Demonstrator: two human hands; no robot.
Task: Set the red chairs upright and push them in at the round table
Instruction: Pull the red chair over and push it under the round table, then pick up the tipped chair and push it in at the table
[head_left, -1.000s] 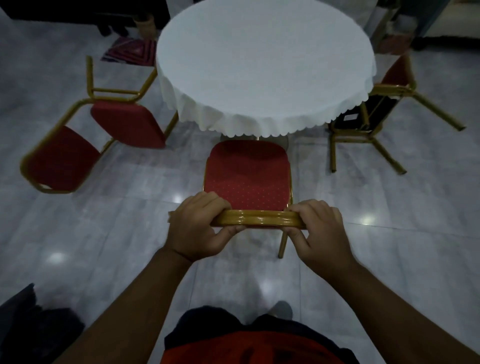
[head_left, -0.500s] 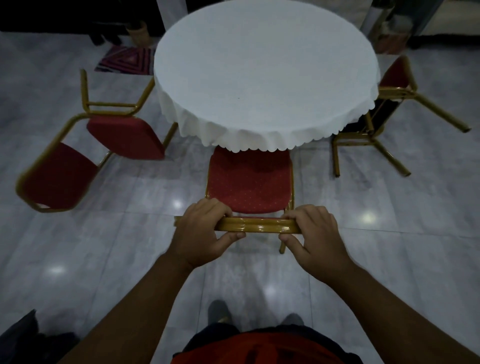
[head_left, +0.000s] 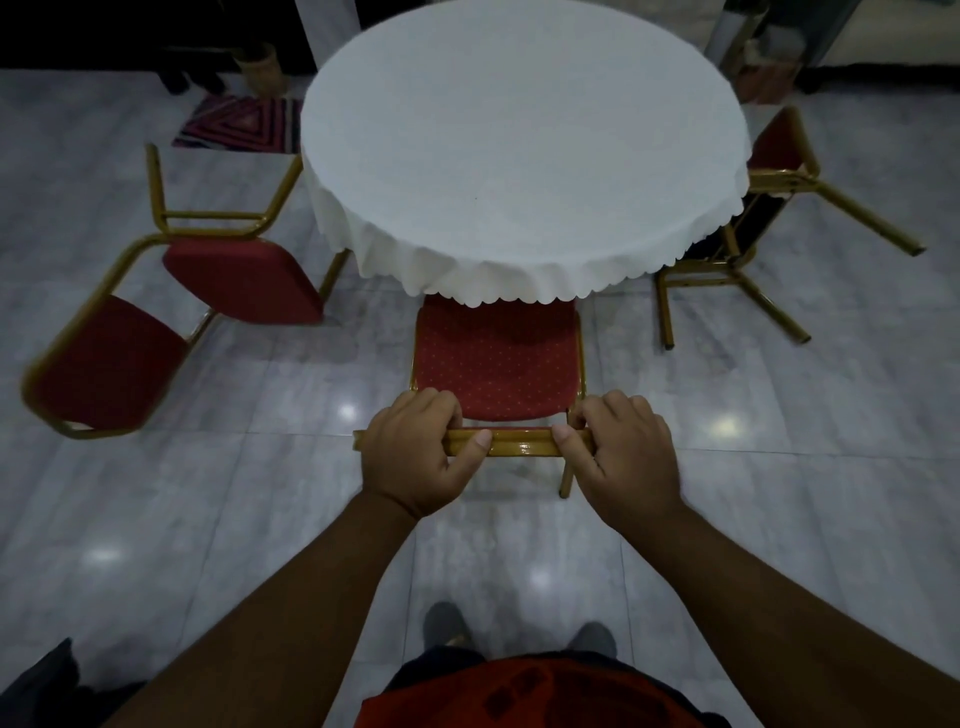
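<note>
An upright red chair with a gold frame stands at the near edge of the round table, which wears a white scalloped cloth. The front of its seat sits under the cloth's edge. My left hand and my right hand both grip the gold top rail of its backrest. A second red chair lies tipped on its side left of the table. A third red chair lies tipped over at the table's right, legs pointing out.
The floor is glossy grey tile with light glare spots. A striped mat lies at the back left, near dark furniture. My feet show at the bottom, and a dark object sits at the bottom left corner.
The upright chair has slid forward toward the table, and its seat front now sits under the cloth. Both hands kept their grip on the rail and I stepped closer.
</note>
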